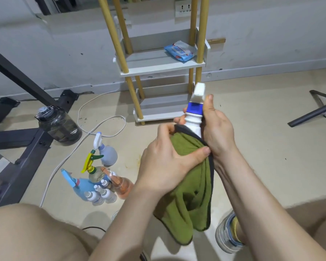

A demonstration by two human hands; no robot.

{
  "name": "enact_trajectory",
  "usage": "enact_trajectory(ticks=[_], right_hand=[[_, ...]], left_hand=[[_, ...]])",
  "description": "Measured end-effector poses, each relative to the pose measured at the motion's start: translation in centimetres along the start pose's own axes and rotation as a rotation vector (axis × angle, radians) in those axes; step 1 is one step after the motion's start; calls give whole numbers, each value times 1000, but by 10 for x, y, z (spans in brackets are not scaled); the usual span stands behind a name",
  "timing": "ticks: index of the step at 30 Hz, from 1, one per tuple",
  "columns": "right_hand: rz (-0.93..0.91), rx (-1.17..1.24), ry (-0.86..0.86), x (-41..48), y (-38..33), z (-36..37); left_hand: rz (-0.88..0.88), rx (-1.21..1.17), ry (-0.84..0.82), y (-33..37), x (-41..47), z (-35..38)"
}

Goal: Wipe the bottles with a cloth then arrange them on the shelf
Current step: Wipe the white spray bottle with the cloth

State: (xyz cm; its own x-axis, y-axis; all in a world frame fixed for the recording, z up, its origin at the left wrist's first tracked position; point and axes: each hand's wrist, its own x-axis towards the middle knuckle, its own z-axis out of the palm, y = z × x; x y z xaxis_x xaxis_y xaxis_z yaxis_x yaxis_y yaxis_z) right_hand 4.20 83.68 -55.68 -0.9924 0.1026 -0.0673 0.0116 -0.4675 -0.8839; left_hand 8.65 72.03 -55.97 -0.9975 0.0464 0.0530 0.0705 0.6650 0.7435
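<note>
Hands: your right hand point(216, 129) is clasping the spray bottle point(195, 121), your left hand point(169, 162) squeezing the cloth point(192, 185) round it; rotate for full coverage.

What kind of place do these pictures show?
Probably a plain indoor room, perhaps a workroom: a bare beige floor, a grey wall with a white power socket, a white shelf unit with wooden posts.

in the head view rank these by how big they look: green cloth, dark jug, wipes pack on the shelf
1. green cloth, though it is nearest the camera, which inflates it
2. dark jug
3. wipes pack, farthest away, so its true size is unsure
</note>
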Motion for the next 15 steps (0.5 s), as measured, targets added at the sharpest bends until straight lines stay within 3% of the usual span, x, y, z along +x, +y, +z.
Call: enact_trajectory(ticks=[4,7,11,15], right_hand=[[6,-76,-193,-11,7,8],[57,-157,-369,-11,6,1],[226,-434,-683,-13,11,-32],[260,-516,-521,-9,11,-52]], left_hand=[[-85,-564,-112,-15,14,0],[-65,-671,-8,-14,18,0],[-143,-868,66,-19,25,-10],[-147,-920,46,-20,24,-20]])
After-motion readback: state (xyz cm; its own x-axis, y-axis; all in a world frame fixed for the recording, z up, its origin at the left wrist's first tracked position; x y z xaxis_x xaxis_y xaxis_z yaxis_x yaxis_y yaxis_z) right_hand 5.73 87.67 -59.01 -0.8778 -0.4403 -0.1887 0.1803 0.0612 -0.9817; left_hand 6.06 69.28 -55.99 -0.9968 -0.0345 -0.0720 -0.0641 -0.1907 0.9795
